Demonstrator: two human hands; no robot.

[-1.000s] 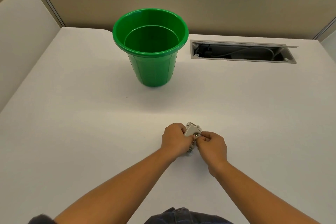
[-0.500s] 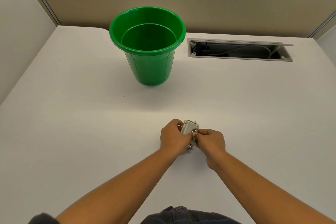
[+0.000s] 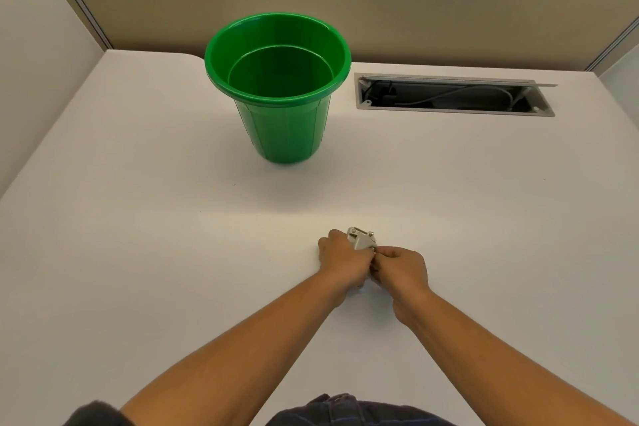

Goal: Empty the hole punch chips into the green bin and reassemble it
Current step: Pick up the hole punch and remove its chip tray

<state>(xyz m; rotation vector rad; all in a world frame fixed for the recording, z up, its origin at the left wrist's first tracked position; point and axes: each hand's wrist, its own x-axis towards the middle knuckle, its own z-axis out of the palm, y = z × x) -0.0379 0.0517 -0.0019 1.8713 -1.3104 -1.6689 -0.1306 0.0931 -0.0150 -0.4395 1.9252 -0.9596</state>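
Grey metal is showing between two bare hands: the punch (image 3: 361,240) is sitting low over the white desk (image 3: 138,252), gripped from both sides. The left hand (image 3: 340,261) is wrapping around its left side with fingers curled closed on the body, and only the upper end of the tool, with its small pins and hinge, is sticking out beyond the knuckles. The right hand (image 3: 401,268) is pressing in from the right, thumb and forefinger pinching together at the punch's right edge; what exactly they are pinching is too small to tell. The two hands are touching each other just below the tool. Whether the punch is resting on the desk or being held slightly above it cannot be told.

Well ahead of the grip and a little to its left, the green bin (image 3: 278,86) is standing upright on the desk, mouth open, its inside looking bare. Ahead and to the right of the grip, well apart from it, an open cable slot (image 3: 453,97) is lying sunk in the desk, with wires visible inside. Both forearms are reaching forward from the near edge, converging on the tool.
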